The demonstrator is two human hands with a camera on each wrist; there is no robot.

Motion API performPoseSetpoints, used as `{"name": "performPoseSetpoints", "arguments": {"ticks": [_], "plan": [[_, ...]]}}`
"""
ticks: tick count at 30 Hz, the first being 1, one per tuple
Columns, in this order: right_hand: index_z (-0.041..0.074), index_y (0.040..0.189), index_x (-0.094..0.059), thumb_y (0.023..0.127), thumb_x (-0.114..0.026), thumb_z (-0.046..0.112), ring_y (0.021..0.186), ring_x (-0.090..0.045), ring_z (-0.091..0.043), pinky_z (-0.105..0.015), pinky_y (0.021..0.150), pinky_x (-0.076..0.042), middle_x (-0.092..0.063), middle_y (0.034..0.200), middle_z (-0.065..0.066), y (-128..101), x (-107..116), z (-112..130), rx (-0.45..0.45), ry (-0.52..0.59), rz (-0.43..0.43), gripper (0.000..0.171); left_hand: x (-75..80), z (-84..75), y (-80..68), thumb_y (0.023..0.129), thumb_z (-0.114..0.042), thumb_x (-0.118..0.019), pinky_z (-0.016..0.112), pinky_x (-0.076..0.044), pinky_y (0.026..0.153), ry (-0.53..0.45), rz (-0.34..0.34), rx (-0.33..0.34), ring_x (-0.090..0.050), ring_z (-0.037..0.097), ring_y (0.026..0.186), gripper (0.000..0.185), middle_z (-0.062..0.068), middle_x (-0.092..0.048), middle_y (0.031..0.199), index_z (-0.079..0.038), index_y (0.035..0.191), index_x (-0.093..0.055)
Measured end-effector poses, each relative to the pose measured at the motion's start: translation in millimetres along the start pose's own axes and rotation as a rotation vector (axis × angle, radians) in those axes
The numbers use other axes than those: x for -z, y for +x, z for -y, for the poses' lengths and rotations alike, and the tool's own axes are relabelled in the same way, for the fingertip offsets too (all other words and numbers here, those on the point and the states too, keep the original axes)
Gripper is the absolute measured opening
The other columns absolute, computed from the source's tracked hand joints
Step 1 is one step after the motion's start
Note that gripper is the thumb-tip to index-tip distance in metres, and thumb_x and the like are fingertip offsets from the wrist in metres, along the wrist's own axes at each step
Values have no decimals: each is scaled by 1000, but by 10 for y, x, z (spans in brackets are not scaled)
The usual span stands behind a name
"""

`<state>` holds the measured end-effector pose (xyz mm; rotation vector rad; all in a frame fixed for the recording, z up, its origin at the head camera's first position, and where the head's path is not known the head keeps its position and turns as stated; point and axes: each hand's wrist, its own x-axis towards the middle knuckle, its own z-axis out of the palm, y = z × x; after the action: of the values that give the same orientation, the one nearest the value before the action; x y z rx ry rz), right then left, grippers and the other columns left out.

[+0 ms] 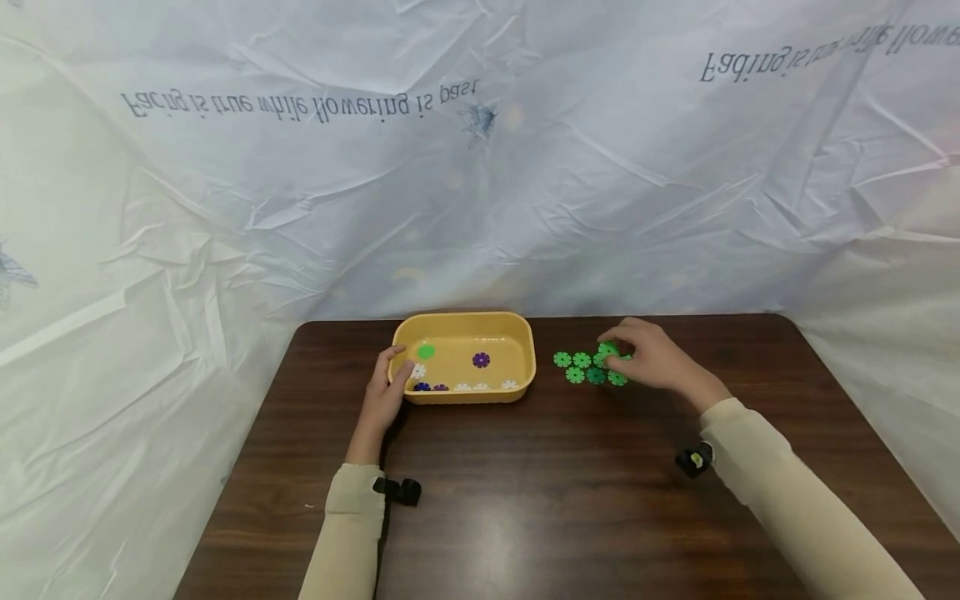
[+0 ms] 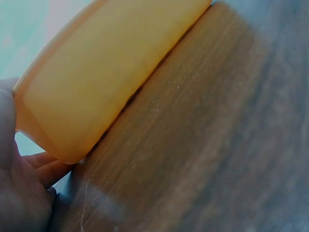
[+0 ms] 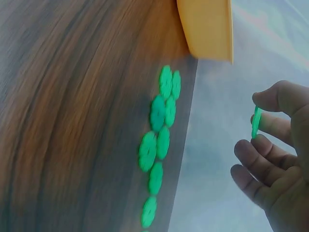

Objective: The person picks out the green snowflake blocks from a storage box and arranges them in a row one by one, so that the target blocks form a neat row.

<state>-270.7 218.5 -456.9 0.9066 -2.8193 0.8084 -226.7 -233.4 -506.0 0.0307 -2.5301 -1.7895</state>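
Left grip [image 1: 386, 392] rests fingers curled; right grip [image 1: 652, 357] pinches, arms forward

Head cam sits high, looking forward and down over the whole table [image 1: 525, 500], yellow tray [image 1: 525, 367] mid-frame. Left wrist cam is jammed right up against that tray's outer wall [image 2: 96, 82], pretty blurry. Right wrist cam looks low across the tabletop toward the tray's end [image 3: 207, 29].
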Motion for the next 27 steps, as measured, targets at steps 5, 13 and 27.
{"name": "performPoseSetpoints", "arguments": {"ticks": [5,13,27], "plan": [[6,120,-69,89,-70,11,77,-56,-18,-34,66,-50,-59,95,-5,-137,19,-143,-15,-35,-32,31,18,9,0,104,-32,-51,57,-27,112,-5,9,5,-30,34,142,47,15,-31,156,-12,145,-41],[2,123,-66,89,-73,11,71,-50,-12,-32,60,-45,-59,95,-11,-309,-31,-306,-70,-45,-15,36,37,24,4,104,-32,-50,58,-27,111,-16,21,-10,-26,35,144,48,14,-28,158,-11,146,-40],[1,99,-67,85,-74,11,72,-52,-17,-37,63,-46,-58,89,-9,-409,-194,-501,-182,-86,28,18,32,-4,26,104,-29,-51,59,-26,112,-12,27,9,-28,35,143,47,16,-30,157,-10,146,-40]]}}
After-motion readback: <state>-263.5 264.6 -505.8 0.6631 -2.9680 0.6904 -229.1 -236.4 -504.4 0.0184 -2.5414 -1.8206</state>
